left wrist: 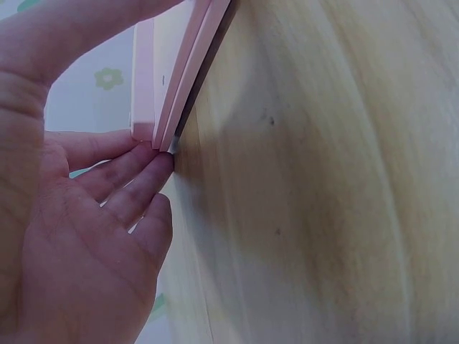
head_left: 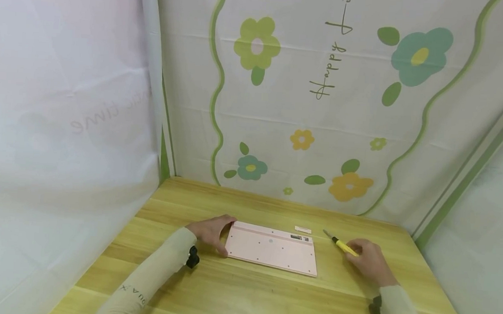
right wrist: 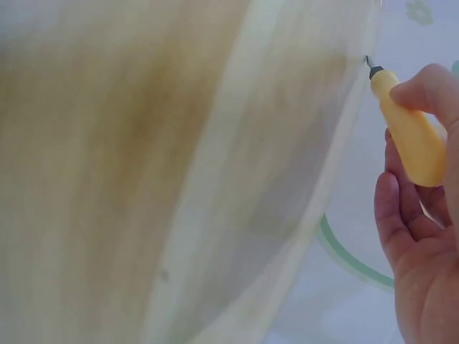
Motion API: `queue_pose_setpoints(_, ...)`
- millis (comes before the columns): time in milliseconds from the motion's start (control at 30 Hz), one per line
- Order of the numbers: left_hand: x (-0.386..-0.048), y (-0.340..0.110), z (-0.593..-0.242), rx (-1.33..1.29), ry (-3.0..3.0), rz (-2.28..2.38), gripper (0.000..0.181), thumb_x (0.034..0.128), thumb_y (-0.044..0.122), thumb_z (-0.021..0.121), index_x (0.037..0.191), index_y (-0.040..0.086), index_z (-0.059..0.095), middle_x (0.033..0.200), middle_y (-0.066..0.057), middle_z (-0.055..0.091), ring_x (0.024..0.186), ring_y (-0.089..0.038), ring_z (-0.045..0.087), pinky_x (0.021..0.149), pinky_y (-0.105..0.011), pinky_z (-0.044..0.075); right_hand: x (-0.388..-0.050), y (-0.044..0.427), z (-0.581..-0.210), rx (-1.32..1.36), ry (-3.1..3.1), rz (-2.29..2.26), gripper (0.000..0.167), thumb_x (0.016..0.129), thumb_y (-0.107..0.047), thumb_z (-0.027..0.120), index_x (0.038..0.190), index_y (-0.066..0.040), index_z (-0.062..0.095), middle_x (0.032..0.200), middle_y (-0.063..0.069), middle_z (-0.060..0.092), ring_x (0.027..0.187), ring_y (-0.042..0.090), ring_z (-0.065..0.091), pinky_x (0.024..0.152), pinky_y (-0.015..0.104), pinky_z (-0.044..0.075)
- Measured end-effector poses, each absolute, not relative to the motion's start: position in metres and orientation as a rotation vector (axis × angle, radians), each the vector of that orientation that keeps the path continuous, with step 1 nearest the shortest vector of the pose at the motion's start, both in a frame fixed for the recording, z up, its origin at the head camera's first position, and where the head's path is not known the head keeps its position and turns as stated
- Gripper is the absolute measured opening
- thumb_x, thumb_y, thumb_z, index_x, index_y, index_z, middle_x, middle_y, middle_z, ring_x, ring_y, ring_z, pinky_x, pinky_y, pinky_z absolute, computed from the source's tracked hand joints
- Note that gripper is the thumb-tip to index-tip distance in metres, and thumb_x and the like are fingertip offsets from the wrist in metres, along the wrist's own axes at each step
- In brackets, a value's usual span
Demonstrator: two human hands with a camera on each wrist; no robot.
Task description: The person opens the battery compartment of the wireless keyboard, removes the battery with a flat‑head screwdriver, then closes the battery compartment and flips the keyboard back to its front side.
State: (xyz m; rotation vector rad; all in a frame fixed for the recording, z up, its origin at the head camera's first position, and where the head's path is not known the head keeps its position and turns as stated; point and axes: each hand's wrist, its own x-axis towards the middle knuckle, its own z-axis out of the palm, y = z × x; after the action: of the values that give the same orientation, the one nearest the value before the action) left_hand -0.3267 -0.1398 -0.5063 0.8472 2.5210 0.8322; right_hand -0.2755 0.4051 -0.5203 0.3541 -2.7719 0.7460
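Observation:
A pale pink keyboard (head_left: pixel 268 250) lies underside up on the wooden table, small screw holes dotted over it. Near its far right corner a small battery compartment (head_left: pixel 299 238) is uncovered. My left hand (head_left: pixel 211 231) holds the keyboard's left end, thumb at the near corner and fingers at the far one; the left wrist view shows fingertips against the keyboard's edge (left wrist: pixel 143 86). To the right of the keyboard, my right hand (head_left: pixel 370 260) grips a yellow-handled screwdriver (head_left: pixel 344 246). Its metal tip points away and left, apart from the keyboard.
A small pink battery cover (head_left: pixel 302 230) lies just beyond the keyboard's far edge. The wooden table (head_left: pixel 244 299) is bounded by a flower-printed curtain (head_left: pixel 279 106) at the back and white curtains at both sides.

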Motion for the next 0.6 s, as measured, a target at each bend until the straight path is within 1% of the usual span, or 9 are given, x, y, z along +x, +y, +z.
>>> queue_pose_setpoints(233, -0.326, -0.139, -0.506, 0.848, 2.527, 0.816, 0.120, 0.0710, 0.035, 0.099, 0.162, -0.001, 0.030, 0.166, -0.017, 0.037, 0.154, -0.035, 0.038, 0.127, -0.054, 0.034, -0.275, 0.406, -0.508, 0.468, -2.742, 0.704, 0.023, 0.079, -0.002, 0.085, 0.101, -0.002, 0.078, 0.097, 0.009, 0.077, 0.082, 0.014, 0.070, 0.073, 0.024, 0.060)
queue_pose_setpoints(333, -0.326, -0.140, -0.505, 0.841, 2.524, 0.824, 0.120, 0.0711, 0.035, 0.099, 0.162, 0.000, 0.030, 0.166, -0.016, 0.037, 0.154, -0.035, 0.038, 0.127, -0.053, 0.034, -0.274, 0.406, -0.502, 0.539, -2.731, 0.650, 0.023, 0.078, -0.003, 0.086, 0.100, -0.003, 0.079, 0.095, 0.006, 0.076, 0.080, 0.010, 0.067, 0.072, 0.025, 0.059)
queue_pose_setpoints(600, -0.324, -0.139, -0.503, 0.831, 2.514, 0.835, 0.119, 0.0719, 0.034, 0.099, 0.163, 0.000, 0.030, 0.166, -0.016, 0.037, 0.154, -0.035, 0.037, 0.128, -0.053, 0.033, -0.275, 0.403, -0.490, 0.702, -2.665, 0.551, 0.025, 0.075, -0.003, 0.088, 0.098, -0.009, 0.079, 0.089, -0.007, 0.072, 0.078, -0.001, 0.060, 0.068, 0.025, 0.057)
